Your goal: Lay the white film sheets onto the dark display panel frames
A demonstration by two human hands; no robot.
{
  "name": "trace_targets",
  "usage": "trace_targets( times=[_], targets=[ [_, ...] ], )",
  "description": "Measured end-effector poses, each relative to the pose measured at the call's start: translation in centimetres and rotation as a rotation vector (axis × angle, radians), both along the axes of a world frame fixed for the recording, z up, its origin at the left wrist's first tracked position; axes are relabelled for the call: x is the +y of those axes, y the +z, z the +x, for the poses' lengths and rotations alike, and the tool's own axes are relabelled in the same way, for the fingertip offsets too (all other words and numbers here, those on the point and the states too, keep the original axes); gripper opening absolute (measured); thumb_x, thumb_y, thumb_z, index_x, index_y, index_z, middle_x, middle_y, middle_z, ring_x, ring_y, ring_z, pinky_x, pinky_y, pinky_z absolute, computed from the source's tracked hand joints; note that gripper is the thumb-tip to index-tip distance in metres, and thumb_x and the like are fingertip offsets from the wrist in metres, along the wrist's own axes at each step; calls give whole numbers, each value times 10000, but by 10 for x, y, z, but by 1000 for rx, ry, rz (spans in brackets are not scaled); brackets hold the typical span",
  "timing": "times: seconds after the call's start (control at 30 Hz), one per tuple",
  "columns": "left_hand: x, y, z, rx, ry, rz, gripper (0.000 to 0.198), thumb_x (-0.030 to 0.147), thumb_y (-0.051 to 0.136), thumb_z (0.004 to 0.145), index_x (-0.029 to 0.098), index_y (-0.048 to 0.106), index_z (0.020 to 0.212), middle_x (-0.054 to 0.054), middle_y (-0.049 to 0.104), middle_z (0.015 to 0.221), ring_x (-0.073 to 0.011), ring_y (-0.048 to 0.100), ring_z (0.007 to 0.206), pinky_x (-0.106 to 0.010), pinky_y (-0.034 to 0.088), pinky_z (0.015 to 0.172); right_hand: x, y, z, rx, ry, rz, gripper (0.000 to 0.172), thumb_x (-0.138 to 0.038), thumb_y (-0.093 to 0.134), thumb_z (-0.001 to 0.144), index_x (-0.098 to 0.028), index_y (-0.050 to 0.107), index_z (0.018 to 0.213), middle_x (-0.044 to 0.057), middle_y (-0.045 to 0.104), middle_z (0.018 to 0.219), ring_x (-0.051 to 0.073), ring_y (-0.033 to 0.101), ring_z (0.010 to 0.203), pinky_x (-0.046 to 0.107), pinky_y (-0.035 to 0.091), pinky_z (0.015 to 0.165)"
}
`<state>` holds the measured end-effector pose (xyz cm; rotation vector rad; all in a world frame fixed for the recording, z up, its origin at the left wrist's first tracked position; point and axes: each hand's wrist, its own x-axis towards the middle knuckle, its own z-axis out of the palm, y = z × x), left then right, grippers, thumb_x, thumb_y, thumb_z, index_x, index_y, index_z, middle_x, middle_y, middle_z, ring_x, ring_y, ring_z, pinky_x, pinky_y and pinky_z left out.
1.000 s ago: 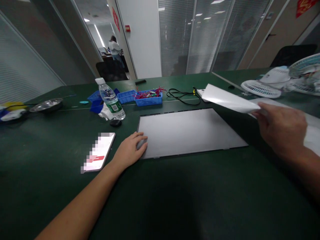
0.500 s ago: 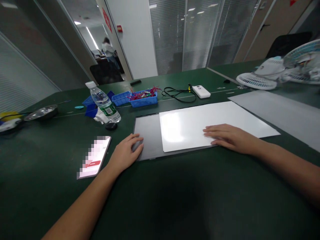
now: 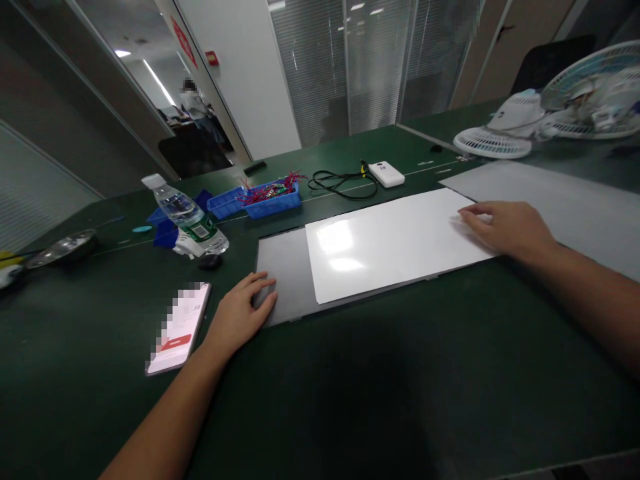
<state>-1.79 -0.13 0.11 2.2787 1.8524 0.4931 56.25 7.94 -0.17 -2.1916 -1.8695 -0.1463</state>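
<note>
A white glossy sheet (image 3: pixel 380 250) lies on a grey flat panel (image 3: pixel 285 263), whose left end stays uncovered. My left hand (image 3: pixel 239 313) rests at the panel's left edge, fingers and thumb spread, holding nothing. Over the right part of the white sheet is my right hand (image 3: pixel 515 230), its fingers bent and the thumb tip brought against the fingertips. The sheet shows through the gap behind those tips, and I see nothing held in them. A faint shadow falls on the sheet beneath this hand.
Left of the panel are a phone (image 3: pixel 180 330), a black mouse (image 3: pixel 210 261) and a tilted water bottle (image 3: pixel 187 217). Behind are a blue tray (image 3: pixel 273 208) of red wires, a black cable (image 3: pixel 345 187) and a white box (image 3: pixel 386 175). Another large sheet (image 3: pixel 575 207) and fan parts (image 3: pixel 500 141) lie right.
My right hand has left its flat rest on the white sheet, shifted right and drawn its fingers together. My left hand stays at the panel's edge. The camera view has turned slightly.
</note>
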Motion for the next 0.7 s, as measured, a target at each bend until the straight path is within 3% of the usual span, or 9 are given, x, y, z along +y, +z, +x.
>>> trace_targets(
  times=[0.07, 0.13, 0.27, 0.53, 0.63, 0.7],
  targets=[
    [0, 0, 0, -5, 2, -3, 558, 590, 557, 991, 233, 798, 1344, -100, 678, 1564, -380, 625, 1462, -578, 494, 1240, 0, 2, 0, -21, -71, -63, 685, -652, 407, 1040, -202, 816, 1354, 189, 799, 1186, 371, 700, 998, 487, 500, 821],
    [0, 0, 0, -9, 1, -1, 557, 592, 556, 994, 234, 797, 1346, -98, 681, 1561, -380, 621, 1465, -576, 492, 1242, -1, 4, -5, -16, -39, -112, 684, -655, 415, 1034, -207, 814, 1363, 185, 800, 1178, 353, 691, 970, 467, 491, 797],
    [0, -2, -2, -14, -8, 20, 544, 590, 557, 1004, 237, 800, 1339, -101, 690, 1548, -379, 625, 1461, -571, 494, 1241, -6, 4, -20, 60, 153, -135, 676, -661, 430, 1046, -198, 809, 1360, 155, 799, 1235, 324, 701, 994, 466, 514, 840],
    [0, -2, -2, -24, -15, 16, 534, 579, 554, 1022, 228, 796, 1344, -108, 684, 1555, -376, 623, 1462, -586, 486, 1248, -10, -3, -35, 202, 604, -55, 592, -597, 467, 1074, -192, 764, 1387, 127, 732, 1456, 342, 676, 1321, 551, 521, 1124],
    [0, -2, -2, -19, -11, 13, 535, 580, 552, 1025, 231, 793, 1351, -106, 675, 1566, -384, 615, 1471, -593, 488, 1246, -10, -3, -34, 215, 632, -47, 593, -584, 466, 1084, -185, 746, 1420, 149, 717, 1475, 345, 664, 1339, 572, 500, 1153],
    [0, -2, -2, -17, -12, 7, 538, 581, 552, 1025, 231, 788, 1358, -108, 671, 1570, -386, 615, 1470, -599, 490, 1242, -9, -1, -32, 204, 579, -40, 623, -599, 443, 1091, -171, 742, 1431, 165, 714, 1472, 350, 662, 1321, 567, 501, 1134]
  ],
)
